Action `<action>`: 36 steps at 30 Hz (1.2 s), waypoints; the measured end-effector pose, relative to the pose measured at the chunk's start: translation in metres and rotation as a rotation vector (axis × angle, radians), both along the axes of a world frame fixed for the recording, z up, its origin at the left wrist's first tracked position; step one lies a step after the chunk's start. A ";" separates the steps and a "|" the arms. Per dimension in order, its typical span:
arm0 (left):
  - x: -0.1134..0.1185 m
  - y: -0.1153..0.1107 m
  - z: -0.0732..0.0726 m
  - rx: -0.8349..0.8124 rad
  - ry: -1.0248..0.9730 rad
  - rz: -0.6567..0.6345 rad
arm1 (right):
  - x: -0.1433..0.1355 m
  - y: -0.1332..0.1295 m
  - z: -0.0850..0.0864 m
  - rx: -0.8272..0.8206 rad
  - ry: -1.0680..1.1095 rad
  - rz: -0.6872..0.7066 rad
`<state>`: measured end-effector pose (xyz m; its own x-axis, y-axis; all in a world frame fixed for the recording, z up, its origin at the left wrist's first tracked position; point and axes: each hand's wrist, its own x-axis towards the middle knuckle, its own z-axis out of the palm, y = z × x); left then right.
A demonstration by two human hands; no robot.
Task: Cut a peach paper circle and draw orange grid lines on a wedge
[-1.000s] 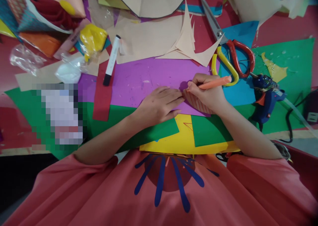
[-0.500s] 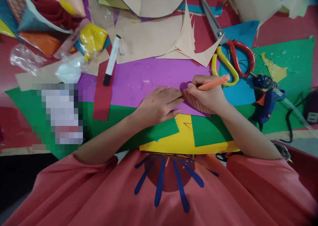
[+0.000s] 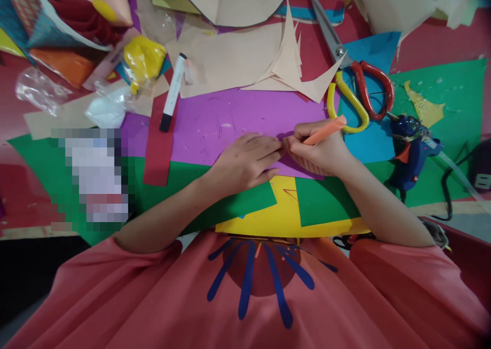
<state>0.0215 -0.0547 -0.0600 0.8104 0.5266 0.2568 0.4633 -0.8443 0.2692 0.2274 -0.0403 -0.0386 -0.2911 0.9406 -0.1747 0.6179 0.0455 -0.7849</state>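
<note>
My right hand [image 3: 322, 147] is closed round an orange marker [image 3: 326, 130], whose tip is hidden behind the fingers. Beneath that hand lies a small tan paper piece [image 3: 307, 166] with orange stripes, partly covered. My left hand [image 3: 249, 159] lies flat with fingers stretched out, its fingertips at the left end of the striped piece. Both hands rest over a purple sheet [image 3: 215, 118]. Green sheets [image 3: 326, 200] and a yellow sheet [image 3: 261, 221] lie nearer my body.
Large scissors [image 3: 345, 72] lie beyond my right hand, with a blue glue gun [image 3: 412, 159] and its cord further right. A white marker [image 3: 174, 90] rests on a red strip [image 3: 157, 154]. Tan scraps [image 3: 287, 67] and plastic-wrapped yellow material [image 3: 143, 57] lie farther back.
My right hand has shifted slightly, and the orange marker's back end has moved a little to the left. It now covers more of the striped piece. My left hand has not visibly moved.
</note>
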 end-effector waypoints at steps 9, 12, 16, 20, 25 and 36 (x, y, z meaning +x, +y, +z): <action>0.000 0.001 0.001 -0.057 -0.006 -0.014 | 0.003 0.001 0.003 -0.083 0.104 0.024; -0.001 0.001 0.001 -0.119 0.000 -0.017 | 0.007 0.006 0.007 -0.135 0.315 -0.028; -0.003 0.000 0.000 -0.099 0.021 -0.059 | 0.019 0.009 0.011 0.010 0.520 -0.212; -0.006 0.001 -0.003 -0.052 0.033 -0.044 | 0.027 0.009 0.013 0.136 0.418 -0.253; -0.011 0.008 -0.004 -0.007 0.040 0.034 | 0.028 0.009 0.009 0.169 0.212 -0.136; -0.026 0.026 0.003 0.061 0.098 0.253 | 0.014 -0.001 0.006 0.175 0.269 0.103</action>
<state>-0.0044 -0.0282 -0.0566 0.6779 0.7011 0.2211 0.6824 -0.7120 0.1654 0.2412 -0.0418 -0.0330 -0.3995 0.9130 0.0829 0.3749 0.2453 -0.8940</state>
